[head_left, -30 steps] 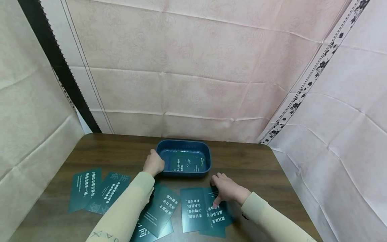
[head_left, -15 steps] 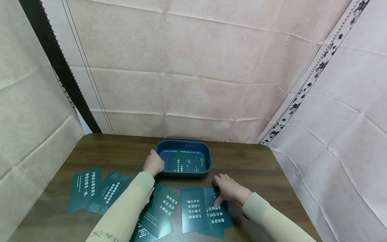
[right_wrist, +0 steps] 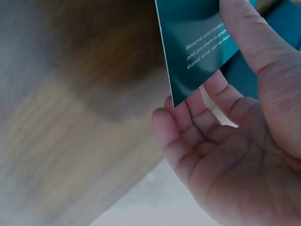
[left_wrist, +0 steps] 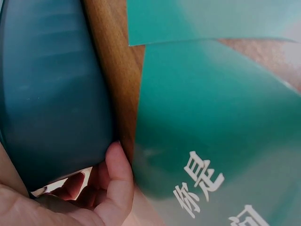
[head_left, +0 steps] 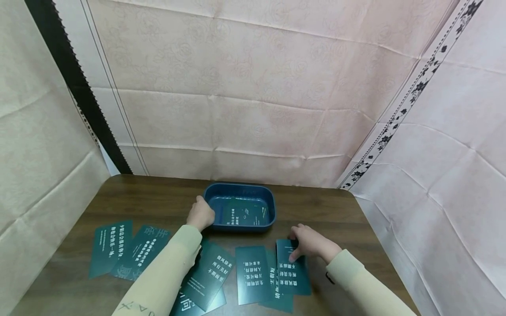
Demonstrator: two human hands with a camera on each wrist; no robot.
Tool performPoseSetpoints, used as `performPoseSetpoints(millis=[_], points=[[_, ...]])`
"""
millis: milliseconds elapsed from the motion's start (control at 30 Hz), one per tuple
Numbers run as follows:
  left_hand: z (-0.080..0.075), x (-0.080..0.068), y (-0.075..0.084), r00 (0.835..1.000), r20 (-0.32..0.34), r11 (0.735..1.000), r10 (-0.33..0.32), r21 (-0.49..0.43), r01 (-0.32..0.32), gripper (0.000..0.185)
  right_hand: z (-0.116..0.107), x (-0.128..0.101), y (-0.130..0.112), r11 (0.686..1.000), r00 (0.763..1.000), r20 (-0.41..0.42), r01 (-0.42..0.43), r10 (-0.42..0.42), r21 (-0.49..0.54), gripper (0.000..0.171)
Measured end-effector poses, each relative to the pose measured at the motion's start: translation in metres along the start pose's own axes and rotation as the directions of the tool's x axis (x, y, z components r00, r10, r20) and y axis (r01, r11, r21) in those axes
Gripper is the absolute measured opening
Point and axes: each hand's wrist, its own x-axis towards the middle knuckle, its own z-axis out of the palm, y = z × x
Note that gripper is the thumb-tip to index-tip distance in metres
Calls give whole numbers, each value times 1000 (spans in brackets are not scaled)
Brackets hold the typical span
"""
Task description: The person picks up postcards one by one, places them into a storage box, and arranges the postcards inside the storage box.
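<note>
In the head view my left hand [head_left: 200, 213] grips the left front corner of a dark blue rectangular tray [head_left: 240, 228]. The left wrist view shows its fingers [left_wrist: 120, 176] curled against the tray wall [left_wrist: 56, 99]. A green printed card [head_left: 226, 210] lies inside the tray. Right of the tray's front, my right hand [head_left: 312, 242] pinches a green card with white writing [head_left: 287, 274]; in the right wrist view the thumb [right_wrist: 249, 33] lies over the card's face [right_wrist: 188, 28] and fingers sit behind it. Another card's edge shows behind the pinched one.
Two green cards [head_left: 110, 245] [head_left: 143, 250] lie at the table's left. Overlapping cards [head_left: 211, 272] are beside my left forearm, and more cards [head_left: 251, 274] [head_left: 273, 303] lie front centre. The wooden table [head_left: 158, 193] meets hanging cloth [head_left: 253, 131] at the back.
My right hand has moved to the right with the pinched card, which has come away from the neighbouring cards and uncovered writing on one beneath. My left hand stays on the tray.
</note>
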Motion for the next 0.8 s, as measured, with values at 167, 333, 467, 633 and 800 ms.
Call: performPoseSetpoints(millis=[167, 333, 467, 633, 800], points=[[-1, 0, -1, 1000, 1, 999, 24, 25, -24, 63, -11, -4, 8, 998, 1000, -9, -21, 22, 67, 42], [-2, 0, -1, 999, 7, 999, 32, 33, -32, 63, -21, -9, 16, 994, 999, -31, -21, 25, 109, 32], [-2, 0, 0, 1000, 7, 999, 31, 35, -31, 63, -25, -12, 22, 990, 999, -49, 11, -4, 144, 25], [-1, 1, -1, 1000, 5, 999, 29, 37, -29, 63, -32, -15, 31, 977, 995, -52, 89, -80, 194, 13], [-1, 0, -1, 999, 5, 999, 36, 40, -36, 63, -42, -20, 36, 953, 993, -30, 117, -113, 278, 4]])
